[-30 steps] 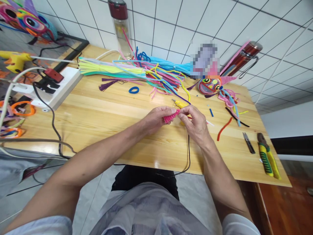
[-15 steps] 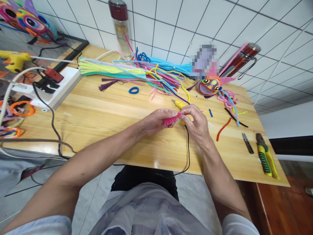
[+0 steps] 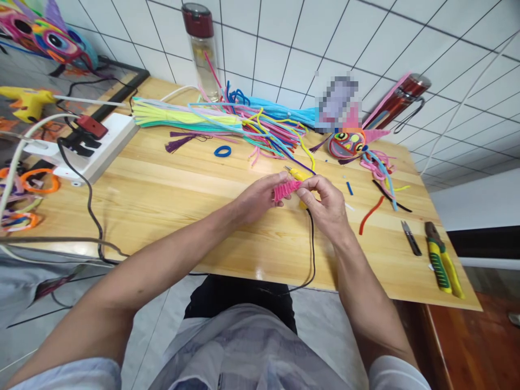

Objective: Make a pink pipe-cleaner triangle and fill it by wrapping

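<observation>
A bright pink pipe cleaner (image 3: pixel 285 190), bent into tight zigzag folds, is held between my two hands over the middle of the table. My right hand (image 3: pixel 327 206) pinches its right end between thumb and fingers. Around the left end are the fingers of my left hand (image 3: pixel 260 197), which lie behind and under the folds; its thumb is raised along the top edge. Just behind the hands lies a yellow pen-like tool (image 3: pixel 298 174) with a metal tip, partly covered by my right hand. Its black cord (image 3: pixel 313 244) runs to the table's front edge.
Bundled pipe cleaners (image 3: pixel 187 116) lie along the back, near a glass bottle (image 3: pixel 203 59) and blue ring (image 3: pixel 222 151). A decorated fish-like figure (image 3: pixel 345 145) and red flask (image 3: pixel 400 100) stand back right. Snips (image 3: pixel 411 238) and pliers (image 3: pixel 441 260) lie right; a power strip (image 3: pixel 109 149) and glue gun (image 3: pixel 28 103) left.
My left thumb has lifted off the pink folds, so more of the zigzag shows. My right hand keeps its pinch in nearly the same place.
</observation>
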`<state>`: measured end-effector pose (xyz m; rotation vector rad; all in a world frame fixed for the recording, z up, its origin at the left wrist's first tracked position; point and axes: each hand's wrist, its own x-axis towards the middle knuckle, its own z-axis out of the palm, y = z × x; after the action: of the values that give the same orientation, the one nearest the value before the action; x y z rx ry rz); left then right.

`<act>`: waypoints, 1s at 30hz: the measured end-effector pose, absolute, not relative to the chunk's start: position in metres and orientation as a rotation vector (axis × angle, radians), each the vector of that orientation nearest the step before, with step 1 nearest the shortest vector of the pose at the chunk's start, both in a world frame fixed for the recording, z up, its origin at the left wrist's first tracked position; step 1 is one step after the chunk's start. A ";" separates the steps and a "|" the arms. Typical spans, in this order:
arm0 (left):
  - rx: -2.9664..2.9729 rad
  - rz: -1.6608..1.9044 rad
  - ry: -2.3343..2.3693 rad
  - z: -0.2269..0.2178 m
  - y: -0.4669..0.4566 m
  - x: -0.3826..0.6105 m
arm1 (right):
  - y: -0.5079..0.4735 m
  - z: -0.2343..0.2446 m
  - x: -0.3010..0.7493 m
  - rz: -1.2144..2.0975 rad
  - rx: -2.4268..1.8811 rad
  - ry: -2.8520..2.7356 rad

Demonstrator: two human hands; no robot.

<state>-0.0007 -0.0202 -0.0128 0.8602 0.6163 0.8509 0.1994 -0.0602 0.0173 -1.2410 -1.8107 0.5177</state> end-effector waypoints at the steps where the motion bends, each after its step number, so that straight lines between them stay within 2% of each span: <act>1: 0.919 0.909 0.670 -0.014 -0.020 -0.001 | -0.060 0.017 0.199 0.540 -1.260 -1.778; 6: 1.556 1.270 0.894 -0.017 -0.027 0.000 | -0.060 0.014 0.197 0.627 -1.358 -1.643; 10: 1.829 1.346 0.939 -0.019 -0.035 0.006 | -0.060 0.013 0.193 0.646 -1.397 -1.640; 21: 1.545 1.299 1.008 -0.009 -0.038 0.003 | -0.065 0.018 0.184 0.730 -1.391 -1.646; 30: 1.307 1.251 0.919 -0.014 -0.035 0.005 | -0.068 0.020 0.183 0.641 -1.470 -1.611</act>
<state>0.0050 -0.0351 -0.0141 1.3069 0.9192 1.2506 0.1834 -0.0676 0.0195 -1.4696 -1.6115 0.6407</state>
